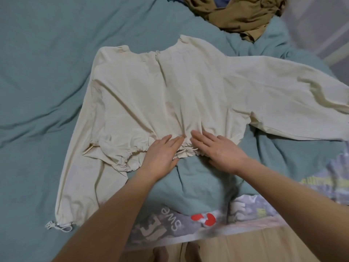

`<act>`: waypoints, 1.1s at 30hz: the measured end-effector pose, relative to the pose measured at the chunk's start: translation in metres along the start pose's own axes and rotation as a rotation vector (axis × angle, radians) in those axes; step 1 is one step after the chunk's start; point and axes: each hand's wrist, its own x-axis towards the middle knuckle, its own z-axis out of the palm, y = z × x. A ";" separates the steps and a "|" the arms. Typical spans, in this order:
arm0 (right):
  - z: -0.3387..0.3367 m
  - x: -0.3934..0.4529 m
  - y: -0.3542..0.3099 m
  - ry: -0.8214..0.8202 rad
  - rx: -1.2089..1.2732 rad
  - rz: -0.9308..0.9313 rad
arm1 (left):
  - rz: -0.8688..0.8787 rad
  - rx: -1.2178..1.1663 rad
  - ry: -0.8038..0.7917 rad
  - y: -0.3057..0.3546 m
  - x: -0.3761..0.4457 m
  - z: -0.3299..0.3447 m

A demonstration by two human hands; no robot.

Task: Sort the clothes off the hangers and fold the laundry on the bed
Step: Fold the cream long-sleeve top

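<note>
A cream long-sleeved top (170,95) lies spread flat on the teal bedcover (41,63), one sleeve stretched out to the right, the other running down toward the near edge. The left hand (162,157) and right hand (219,152) both press flat, fingers straight, on its gathered drawstring hem (186,150). A brown garment (239,14) sits crumpled at the far side. On the printed sheet (170,227) near the edge, only "Swe" is readable.

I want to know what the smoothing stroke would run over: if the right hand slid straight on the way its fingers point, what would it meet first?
The right hand points up-left across the cream top. It would likely meet only that top's wrinkled body fabric.
</note>
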 end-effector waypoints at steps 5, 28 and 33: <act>-0.005 0.003 0.010 -0.025 -0.124 -0.053 | 0.048 -0.041 -0.040 0.005 0.003 -0.018; -0.107 0.186 -0.194 0.027 0.152 -0.180 | -1.184 -0.741 0.002 -0.152 -0.181 -0.048; -0.097 0.251 -0.245 -0.069 0.029 -0.266 | -1.062 -1.047 0.090 -0.185 -0.215 -0.032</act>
